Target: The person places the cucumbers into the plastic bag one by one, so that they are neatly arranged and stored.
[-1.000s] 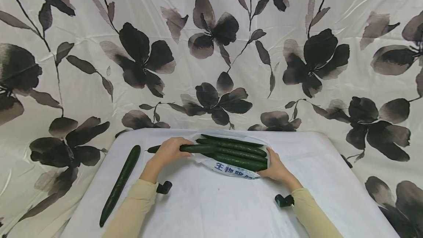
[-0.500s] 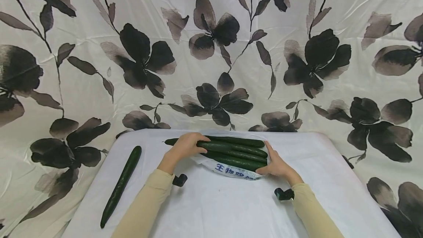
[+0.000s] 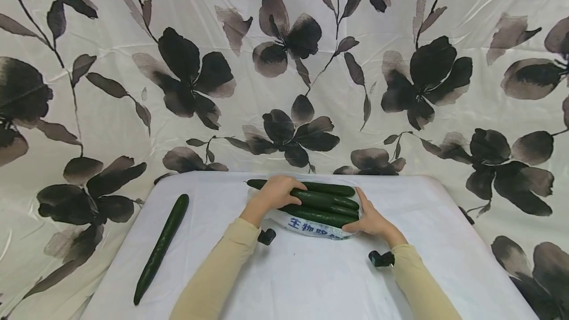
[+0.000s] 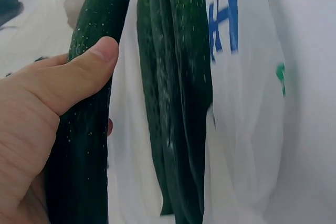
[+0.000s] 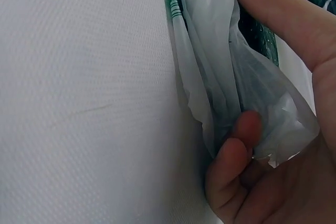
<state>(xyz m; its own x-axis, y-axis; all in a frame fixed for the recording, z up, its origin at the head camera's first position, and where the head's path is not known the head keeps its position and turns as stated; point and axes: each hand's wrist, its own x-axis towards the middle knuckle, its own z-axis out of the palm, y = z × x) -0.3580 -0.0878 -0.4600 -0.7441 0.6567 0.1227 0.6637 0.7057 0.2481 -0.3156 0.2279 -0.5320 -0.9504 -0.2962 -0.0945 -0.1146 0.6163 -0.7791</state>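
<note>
My left hand [image 3: 276, 194] grips a dark green cucumber [image 4: 81, 145], thumb lying across its top in the left wrist view. This cucumber lies over several other cucumbers [image 4: 176, 93] at the mouth of a white plastic bag [image 3: 306, 228] with blue lettering. Its thin stem end sticks out to the left behind the hand. At the bag's right end is my right hand [image 3: 373, 221], thumb at the front edge and fingers up behind. In the right wrist view its lower fingers [image 5: 228, 163] curl against the bunched plastic, and the thumb lies along the bag's edge.
Another cucumber [image 3: 161, 251] lies alone at an angle on the left of the white-covered table [image 3: 329, 280]. Behind the table hangs a white cloth [image 3: 355, 127] with dark flowers. A small black camera [image 3: 381, 259] sits at each wrist.
My left hand has moved to the right with its cucumber, bringing it farther over the others in the bag. The right hand stays at the bag's right end, its thumb shifted slightly.
</note>
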